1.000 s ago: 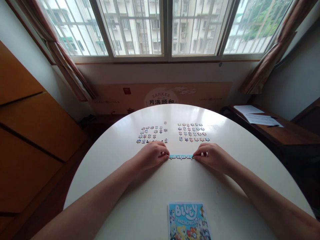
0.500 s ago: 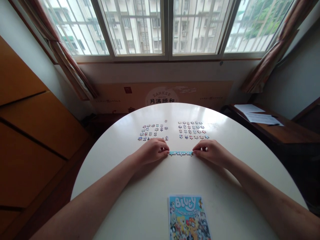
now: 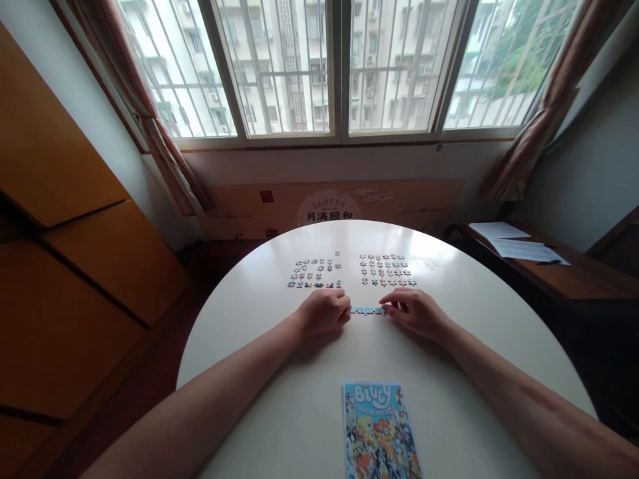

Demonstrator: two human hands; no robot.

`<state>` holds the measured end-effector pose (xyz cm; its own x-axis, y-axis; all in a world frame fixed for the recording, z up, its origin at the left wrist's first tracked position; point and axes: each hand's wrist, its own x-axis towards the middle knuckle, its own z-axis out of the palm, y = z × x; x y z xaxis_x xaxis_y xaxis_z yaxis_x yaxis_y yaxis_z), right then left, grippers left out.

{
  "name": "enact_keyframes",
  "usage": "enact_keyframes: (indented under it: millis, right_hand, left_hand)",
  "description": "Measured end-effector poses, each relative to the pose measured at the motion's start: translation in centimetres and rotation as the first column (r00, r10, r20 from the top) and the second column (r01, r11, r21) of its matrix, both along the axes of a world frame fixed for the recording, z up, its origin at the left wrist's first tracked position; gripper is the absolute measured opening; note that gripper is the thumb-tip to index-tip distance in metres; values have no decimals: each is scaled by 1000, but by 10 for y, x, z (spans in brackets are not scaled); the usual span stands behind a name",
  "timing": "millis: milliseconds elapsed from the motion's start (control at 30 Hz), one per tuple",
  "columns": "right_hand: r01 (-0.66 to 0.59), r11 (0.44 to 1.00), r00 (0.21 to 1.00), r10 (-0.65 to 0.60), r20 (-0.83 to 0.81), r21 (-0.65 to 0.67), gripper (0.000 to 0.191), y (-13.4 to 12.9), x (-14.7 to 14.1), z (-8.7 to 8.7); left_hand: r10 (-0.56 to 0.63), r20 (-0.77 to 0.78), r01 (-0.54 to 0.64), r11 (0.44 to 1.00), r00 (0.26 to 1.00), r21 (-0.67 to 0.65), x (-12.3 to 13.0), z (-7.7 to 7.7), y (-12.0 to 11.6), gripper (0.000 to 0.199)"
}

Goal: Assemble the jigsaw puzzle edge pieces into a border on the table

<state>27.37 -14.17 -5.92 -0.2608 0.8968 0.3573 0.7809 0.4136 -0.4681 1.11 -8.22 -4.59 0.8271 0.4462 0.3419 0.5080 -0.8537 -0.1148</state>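
Observation:
A narrow strip of joined jigsaw pieces point(image 3: 367, 311), light blue along its upper edge, lies flat on the white round table point(image 3: 279, 406). My left hand point(image 3: 325, 311) is closed at the strip's left end, and its fingers cover that end. At the other end is my right hand point(image 3: 413, 310), its index finger and thumb apart with the fingertips by the strip's edge. Beyond my hands, loose jigsaw pieces are laid out in rows as a left group point(image 3: 319, 268) and a right group point(image 3: 383, 271).
A colourful picture sheet point(image 3: 382, 429) reading "Bluey" lies near me on the table. Past the table's right edge, papers point(image 3: 526, 249) and a dark pen rest on a brown wooden surface point(image 3: 589, 266). Wooden cabinets point(image 3: 90, 259) stand at left, a barred window ahead.
My view has tilted up slightly. My right index finger has lifted away from the thumb at the strip's right end. My left fingers have curled in more, staying at the left end.

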Motion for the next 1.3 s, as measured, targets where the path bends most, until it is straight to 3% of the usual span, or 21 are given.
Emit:
enact_keyframes:
  millis: [133, 300, 633, 800, 967, 1300]
  right_hand:
    - [23, 999, 1000, -23, 17, 30, 23, -2, -2, -1]
    - [31, 999, 998, -33, 50, 42, 22, -1, -4, 0]
    - [34, 999, 999, -35, 28, 34, 23, -1, -4, 1]
    - [-2, 1000, 997, 3, -80, 11, 22, 0, 4, -2]
    - [-60, 997, 993, 54, -103, -53, 21, -4, 6, 2]
    - [-59, 991, 998, 58, -9, -123, 21, -11, 0, 5]
  left_hand:
    - [3, -94, -3, 1000, 996, -2, 2, 1, -1, 23]
    - [7, -102, -13, 998, 995, -64, 5, 1, 3, 26]
    - [20, 141, 8, 981, 990, -196, -3, 0, 8, 30]
    - [42, 206, 29, 943, 978, -331, -14, 13, 7, 31]
    - [27, 226, 77, 895, 974, -439, -24, 24, 1, 17]
    - [-29, 123, 75, 918, 992, -389, -21, 17, -3, 37]
